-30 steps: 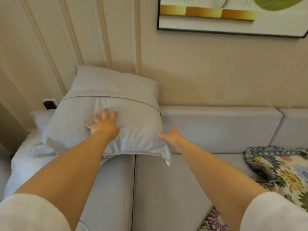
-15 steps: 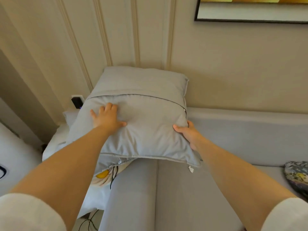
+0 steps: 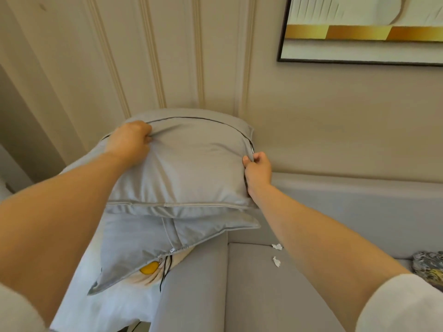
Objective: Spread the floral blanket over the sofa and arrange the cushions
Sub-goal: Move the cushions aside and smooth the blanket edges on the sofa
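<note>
A grey cushion point(image 3: 189, 168) leans against the wall at the sofa's left end, above the armrest. My left hand point(image 3: 130, 140) grips its upper left part, fingers curled into the fabric. My right hand point(image 3: 257, 170) pinches its right edge by the dark zip line. Beneath it lies a second grey cushion point(image 3: 143, 240), tilted, with a white and yellow patterned one point(image 3: 153, 271) partly hidden under that. Only a corner of the floral blanket point(image 3: 429, 267) shows at the right edge, on the grey sofa seat point(image 3: 251, 295).
The sofa backrest point(image 3: 359, 207) runs to the right along the panelled wall. Two small white paper scraps point(image 3: 276, 254) lie on the seat. A framed picture point(image 3: 359, 32) hangs at the upper right. White bedding point(image 3: 100, 303) lies left of the armrest.
Both hands went from lying flat on the cushion to gripping it, left at the top corner, right at the side edge. The cushion has risen, uncovering the cushions beneath. My view shifted left.
</note>
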`<action>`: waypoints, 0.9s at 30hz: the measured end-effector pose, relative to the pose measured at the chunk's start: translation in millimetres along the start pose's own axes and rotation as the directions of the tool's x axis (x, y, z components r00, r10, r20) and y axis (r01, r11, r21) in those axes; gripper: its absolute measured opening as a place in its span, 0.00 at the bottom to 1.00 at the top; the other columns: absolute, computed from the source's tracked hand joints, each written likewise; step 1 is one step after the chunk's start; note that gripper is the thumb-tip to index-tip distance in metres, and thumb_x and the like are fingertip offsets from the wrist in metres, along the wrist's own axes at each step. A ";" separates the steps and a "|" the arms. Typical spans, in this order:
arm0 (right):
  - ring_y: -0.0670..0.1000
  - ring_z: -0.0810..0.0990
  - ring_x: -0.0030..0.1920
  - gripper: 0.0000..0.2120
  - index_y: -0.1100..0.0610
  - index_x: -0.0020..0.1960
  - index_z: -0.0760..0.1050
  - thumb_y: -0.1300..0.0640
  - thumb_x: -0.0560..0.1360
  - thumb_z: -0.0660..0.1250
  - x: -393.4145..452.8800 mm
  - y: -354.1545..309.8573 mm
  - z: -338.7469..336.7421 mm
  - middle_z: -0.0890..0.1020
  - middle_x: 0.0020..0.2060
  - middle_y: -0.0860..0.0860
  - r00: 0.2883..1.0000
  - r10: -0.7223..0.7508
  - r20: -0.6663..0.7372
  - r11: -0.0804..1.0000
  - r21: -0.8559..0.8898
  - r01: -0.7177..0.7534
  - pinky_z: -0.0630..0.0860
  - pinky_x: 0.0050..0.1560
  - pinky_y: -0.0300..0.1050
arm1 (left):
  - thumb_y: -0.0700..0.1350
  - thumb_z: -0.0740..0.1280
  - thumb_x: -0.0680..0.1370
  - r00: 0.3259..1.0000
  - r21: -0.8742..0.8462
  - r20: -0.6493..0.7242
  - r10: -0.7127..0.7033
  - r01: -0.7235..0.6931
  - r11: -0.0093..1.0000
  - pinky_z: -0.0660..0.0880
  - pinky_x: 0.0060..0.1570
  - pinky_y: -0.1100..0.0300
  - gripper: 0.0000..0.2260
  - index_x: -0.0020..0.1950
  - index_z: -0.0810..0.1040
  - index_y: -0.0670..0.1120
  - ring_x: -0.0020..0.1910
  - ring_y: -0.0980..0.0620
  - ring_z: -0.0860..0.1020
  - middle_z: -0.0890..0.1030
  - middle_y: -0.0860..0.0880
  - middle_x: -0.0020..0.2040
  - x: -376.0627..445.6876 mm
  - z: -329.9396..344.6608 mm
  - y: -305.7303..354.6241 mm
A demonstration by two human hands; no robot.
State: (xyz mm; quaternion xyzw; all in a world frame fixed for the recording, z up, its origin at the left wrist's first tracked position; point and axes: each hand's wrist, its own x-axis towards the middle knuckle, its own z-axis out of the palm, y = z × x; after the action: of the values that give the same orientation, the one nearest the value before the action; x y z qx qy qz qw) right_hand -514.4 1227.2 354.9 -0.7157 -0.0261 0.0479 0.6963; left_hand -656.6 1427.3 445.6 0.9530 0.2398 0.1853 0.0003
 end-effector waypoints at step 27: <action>0.51 0.71 0.48 0.16 0.51 0.33 0.63 0.56 0.77 0.62 3.3 54.5 -105.7 0.73 0.45 0.53 0.945 0.241 0.222 0.869 -0.483 -0.108 0.69 0.42 0.41 | 0.33 0.57 0.76 0.998 -0.110 -0.059 -0.025 0.019 0.994 0.66 0.55 0.48 0.13 0.58 0.73 0.37 0.57 0.39 0.71 0.73 0.38 0.59 -48.1 61.6 125.3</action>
State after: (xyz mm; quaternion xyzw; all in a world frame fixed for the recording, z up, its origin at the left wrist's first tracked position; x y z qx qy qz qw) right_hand -501.6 1120.8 303.0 -0.8469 -0.0677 0.2023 0.4870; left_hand -616.8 1299.8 382.4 0.9428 0.2397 0.2270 0.0471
